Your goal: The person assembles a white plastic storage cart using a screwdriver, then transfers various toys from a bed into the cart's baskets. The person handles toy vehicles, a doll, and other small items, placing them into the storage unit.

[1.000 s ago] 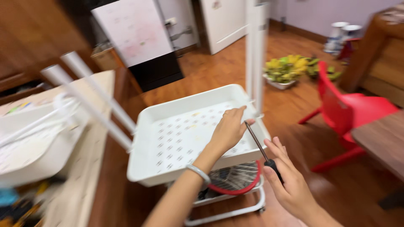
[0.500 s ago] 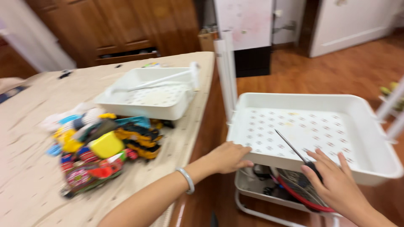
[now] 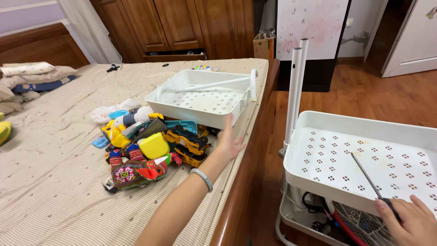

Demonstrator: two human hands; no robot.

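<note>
My left hand [image 3: 229, 142] is stretched out over the bed's edge, fingers apart and empty, just short of a white perforated tray [image 3: 200, 99] that lies on the bed with a white handle bar [image 3: 214, 84] across it. My right hand [image 3: 412, 223] at the lower right grips the black handle of a screwdriver [image 3: 368, 178], whose metal shaft lies over the top tray [image 3: 364, 164] of a white cart. Two white upright poles [image 3: 295, 91] rise from that tray's left corner.
A pile of colourful toys [image 3: 148, 148] lies on the striped bed [image 3: 50, 182] beside my left arm. The bed's wooden side rail [image 3: 252, 168] runs between bed and cart. The cart's lower shelf [image 3: 318, 218] holds a racket and cables. Wooden wardrobes and a whiteboard stand behind.
My view has swung left toward the bed. My left hand left the cart tray's rim and reached out toward the tray on the bed. The right hand kept the screwdriver.
</note>
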